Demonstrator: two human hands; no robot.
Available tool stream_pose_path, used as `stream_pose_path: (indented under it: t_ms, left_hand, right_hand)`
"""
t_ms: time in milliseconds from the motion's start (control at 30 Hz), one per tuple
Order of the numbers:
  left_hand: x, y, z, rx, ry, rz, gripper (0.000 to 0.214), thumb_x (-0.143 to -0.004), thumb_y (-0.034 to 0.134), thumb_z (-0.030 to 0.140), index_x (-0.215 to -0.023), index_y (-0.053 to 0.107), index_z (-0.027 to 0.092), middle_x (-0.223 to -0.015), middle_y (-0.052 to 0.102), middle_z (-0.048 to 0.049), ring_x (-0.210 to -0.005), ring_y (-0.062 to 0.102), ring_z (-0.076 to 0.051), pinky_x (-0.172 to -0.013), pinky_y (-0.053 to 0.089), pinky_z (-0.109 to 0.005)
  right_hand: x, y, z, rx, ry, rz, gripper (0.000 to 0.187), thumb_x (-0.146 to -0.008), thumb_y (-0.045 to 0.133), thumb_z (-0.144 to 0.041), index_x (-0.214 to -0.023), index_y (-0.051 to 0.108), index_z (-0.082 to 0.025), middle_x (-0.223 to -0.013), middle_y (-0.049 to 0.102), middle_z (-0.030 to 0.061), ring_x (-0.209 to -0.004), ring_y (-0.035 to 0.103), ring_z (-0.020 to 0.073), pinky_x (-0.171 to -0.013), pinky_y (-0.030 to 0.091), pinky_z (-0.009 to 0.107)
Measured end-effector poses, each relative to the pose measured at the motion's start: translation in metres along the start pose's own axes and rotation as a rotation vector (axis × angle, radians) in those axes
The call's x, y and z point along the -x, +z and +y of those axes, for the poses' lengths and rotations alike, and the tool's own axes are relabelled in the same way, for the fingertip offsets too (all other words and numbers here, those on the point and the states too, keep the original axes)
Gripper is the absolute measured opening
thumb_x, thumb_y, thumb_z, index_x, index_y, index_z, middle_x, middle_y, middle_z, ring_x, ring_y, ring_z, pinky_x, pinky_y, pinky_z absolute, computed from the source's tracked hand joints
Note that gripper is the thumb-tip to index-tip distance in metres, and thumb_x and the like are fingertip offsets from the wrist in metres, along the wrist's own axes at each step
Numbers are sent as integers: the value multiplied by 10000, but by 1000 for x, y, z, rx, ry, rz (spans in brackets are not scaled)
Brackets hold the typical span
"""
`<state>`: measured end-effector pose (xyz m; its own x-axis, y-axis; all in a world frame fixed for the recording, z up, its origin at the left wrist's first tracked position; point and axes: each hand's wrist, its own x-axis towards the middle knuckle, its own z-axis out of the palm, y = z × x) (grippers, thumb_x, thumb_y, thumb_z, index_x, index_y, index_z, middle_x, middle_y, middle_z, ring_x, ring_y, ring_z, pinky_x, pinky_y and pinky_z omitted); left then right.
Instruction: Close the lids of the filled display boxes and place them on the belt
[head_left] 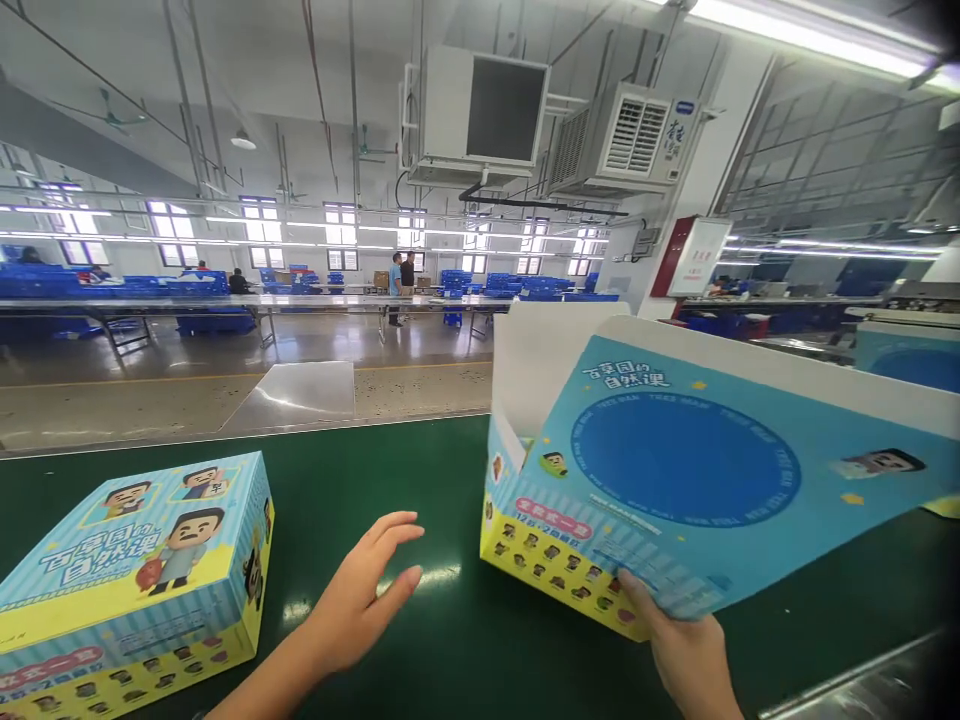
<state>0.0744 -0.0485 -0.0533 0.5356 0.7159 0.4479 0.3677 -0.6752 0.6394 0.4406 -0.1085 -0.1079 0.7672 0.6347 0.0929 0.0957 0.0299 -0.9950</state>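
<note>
My right hand (pixel 684 640) grips the lower front edge of an opened cardboard display box (pixel 551 560), thumb on its yellow printed front. A large blue printed flap (pixel 686 455) with a dark blue oval leans out over the front and hangs past my hand to the right. White inner panels stand up behind it; the inside is mostly hidden. Between this box and a closed printed box (pixel 142 550) on the left, my left hand (pixel 367 590) hovers over the green table with its fingers apart, touching neither.
The green tabletop (pixel 435 470) ends at a pale far edge, with a metal sheet (pixel 307 390) beyond. Another blue printed piece (pixel 911 355) is at the far right. Long benches with blue crates (pixel 202 320) and two standing people (pixel 401 285) are in the background.
</note>
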Motion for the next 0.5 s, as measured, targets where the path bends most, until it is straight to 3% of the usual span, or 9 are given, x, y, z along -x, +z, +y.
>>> stream_pose_path:
  t_ms: [100, 200, 267, 333, 400, 500]
  left_hand:
    - [-30, 12, 0, 259, -34, 97, 362, -977, 387, 402, -1303, 479, 274, -1434, 427, -59, -1333, 392, -215, -1104, 360, -419]
    - [-52, 14, 1, 369, 48, 166, 398, -984, 353, 413, -1317, 498, 249, -1462, 405, -66, -1369, 331, -239, -1146, 277, -446]
    - [-61, 10, 3, 406, 106, 100, 403, -985, 329, 408, -1247, 576, 227, -1447, 432, -69, -1369, 323, -270, -1150, 245, -469]
    - [-67, 3, 8, 444, 164, -39, 401, -969, 349, 413, -1102, 668, 210, -1381, 508, -73, -1330, 369, -302, -1132, 261, -478]
    - [-71, -4, 12, 462, 226, -157, 361, -929, 430, 431, -982, 710, 211, -1294, 581, -72, -1264, 435, -319, -1116, 276, -475]
    - [-75, -15, 15, 455, 259, -219, 309, -864, 526, 439, -962, 717, 217, -1260, 601, -78, -1195, 480, -330, -1091, 301, -473]
  right_hand:
    - [23, 14, 7, -7, -33, -190, 527, -482, 802, -570, -769, 660, -153, -812, 713, 119, -775, 671, 340, -607, 587, 393]
    - [35, 21, 2, -61, -61, -357, 540, -541, 769, -630, -810, 659, -175, -810, 708, 119, -775, 675, 330, -652, 588, 411]
    - [35, 24, -14, -179, -127, -363, 556, -644, 668, -699, -908, 642, -210, -878, 703, 110, -833, 677, 317, -701, 586, 422]
    - [28, 29, -37, -210, -225, -306, 489, -719, 578, -704, -853, 619, -235, -842, 689, 92, -790, 678, 292, -678, 587, 411]
    - [17, 34, -59, -79, -311, -293, 410, -704, 588, -643, -687, 583, -233, -691, 653, 79, -632, 648, 265, -553, 572, 384]
    - [-1, 45, -80, 107, -402, -323, 367, -604, 632, -563, -504, 510, -232, -501, 563, 56, -446, 533, 220, -402, 501, 358]
